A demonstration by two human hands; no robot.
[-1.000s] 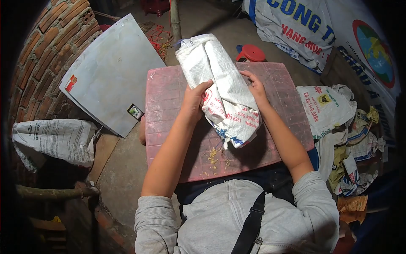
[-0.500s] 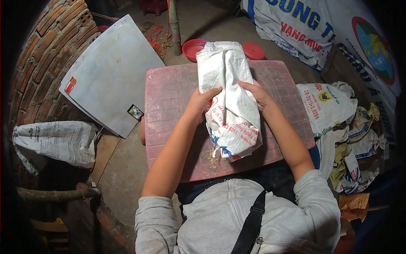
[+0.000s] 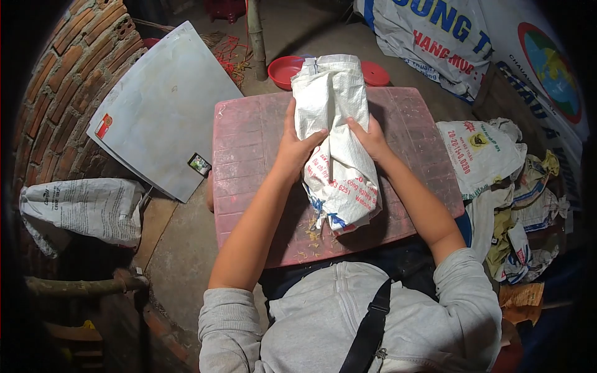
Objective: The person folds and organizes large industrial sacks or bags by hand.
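Note:
A folded white woven sack (image 3: 345,165) with red and blue print is held over the pink table (image 3: 249,161). My left hand (image 3: 297,146) grips its left side, thumb on the upper face and fingers along the edge. On the opposite side, my right hand (image 3: 372,140) is closed on the sack, its thumb pressing the top and the other fingers mostly hidden beneath. The sack lies lengthwise away from me, with a crease down its middle.
Red basins (image 3: 285,71) stand on the floor past the table. Several more sacks (image 3: 482,155) are piled at the right. A large white board (image 3: 165,105) leans by the brick wall (image 3: 68,81) at left. Small yellowish scraps (image 3: 308,248) lie at the table's near edge.
The sack has shifted slightly away from me and its far end is raised a little. My left fingers now reach farther up its side. Both hands keep hold.

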